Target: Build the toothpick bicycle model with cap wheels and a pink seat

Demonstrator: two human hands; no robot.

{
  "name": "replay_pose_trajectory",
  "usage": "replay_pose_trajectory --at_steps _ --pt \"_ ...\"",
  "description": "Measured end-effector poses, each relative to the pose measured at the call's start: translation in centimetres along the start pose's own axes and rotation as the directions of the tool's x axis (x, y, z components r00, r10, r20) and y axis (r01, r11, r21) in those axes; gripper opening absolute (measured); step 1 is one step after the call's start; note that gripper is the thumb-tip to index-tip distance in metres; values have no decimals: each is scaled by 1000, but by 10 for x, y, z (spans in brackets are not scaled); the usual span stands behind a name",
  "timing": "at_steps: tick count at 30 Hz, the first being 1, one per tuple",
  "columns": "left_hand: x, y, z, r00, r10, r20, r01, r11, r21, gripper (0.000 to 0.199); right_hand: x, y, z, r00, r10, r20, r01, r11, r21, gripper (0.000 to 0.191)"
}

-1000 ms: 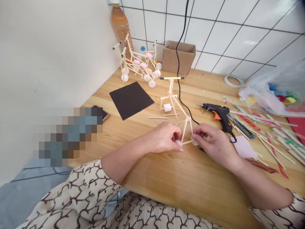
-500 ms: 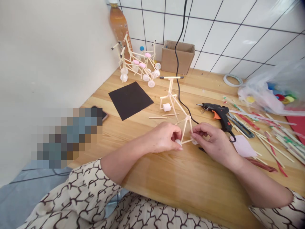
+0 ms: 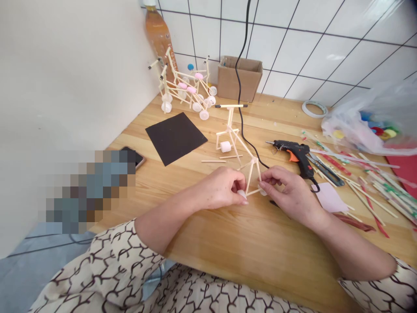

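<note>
A glue gun [image 3: 293, 152] and black cord [image 3: 249, 150] lie beside our stick frame [image 3: 250, 174]; our left hand [image 3: 221, 187] and right hand [image 3: 286, 184] grip it, fingers closed.

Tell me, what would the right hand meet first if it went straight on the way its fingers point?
The small white piece at the lower corner of the wooden stick frame. The right hand's fingertips look to be on it already, though depth is hard to judge from this view.

There is one left hand [image 3: 221, 188], one right hand [image 3: 288, 187], one stick frame [image 3: 250, 174], one glue gun [image 3: 293, 152], one bottle [image 3: 158, 37], one cardboard box [image 3: 239, 80], one phone [image 3: 136, 160], one black sheet [image 3: 176, 138], one tape roll [image 3: 302, 108], one plastic bag [image 3: 361, 126] and one pink paper [image 3: 329, 198].
</note>
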State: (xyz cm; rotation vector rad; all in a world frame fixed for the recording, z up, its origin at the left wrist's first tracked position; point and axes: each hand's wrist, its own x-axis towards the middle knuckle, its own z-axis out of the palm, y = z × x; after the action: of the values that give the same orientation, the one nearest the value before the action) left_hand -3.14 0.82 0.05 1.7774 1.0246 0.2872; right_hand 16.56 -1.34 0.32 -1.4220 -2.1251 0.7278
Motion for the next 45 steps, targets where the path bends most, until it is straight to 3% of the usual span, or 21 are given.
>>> replay_pose_trajectory --at_steps 45 --pt "-1 -2 1 1000 -4 13 4 1000 -20 17 -1 1 0 999 28 -21 -27 999 32 8"
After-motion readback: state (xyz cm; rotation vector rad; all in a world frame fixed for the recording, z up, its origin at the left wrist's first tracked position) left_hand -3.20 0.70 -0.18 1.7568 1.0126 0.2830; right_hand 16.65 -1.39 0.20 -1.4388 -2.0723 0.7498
